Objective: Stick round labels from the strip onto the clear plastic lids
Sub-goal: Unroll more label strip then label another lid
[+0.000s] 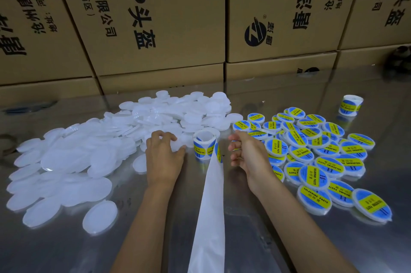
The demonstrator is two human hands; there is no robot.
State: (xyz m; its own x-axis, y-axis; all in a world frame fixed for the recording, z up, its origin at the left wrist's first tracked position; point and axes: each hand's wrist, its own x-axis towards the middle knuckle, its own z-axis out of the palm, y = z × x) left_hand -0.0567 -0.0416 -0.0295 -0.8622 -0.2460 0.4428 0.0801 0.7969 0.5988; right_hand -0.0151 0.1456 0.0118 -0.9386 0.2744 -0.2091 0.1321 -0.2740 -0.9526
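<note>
Clear plastic meets the left hand (163, 152), whose curled fingers grip one bare lid (178, 143) at the near edge of the unlabelled lids (89, 150), probably to bring it to the labels. The right hand (246, 155) is curled too; whether it pinches a label I cannot tell. Between them stands the label roll (204, 142), its empty backing strip (211, 206) trailing to the surface's (278, 239) near edge, likely to keep peeling handy. Labelled lids (315, 159) collect toward the right edge, sorted apart; a spare roll (350, 105) waits farther back.
</note>
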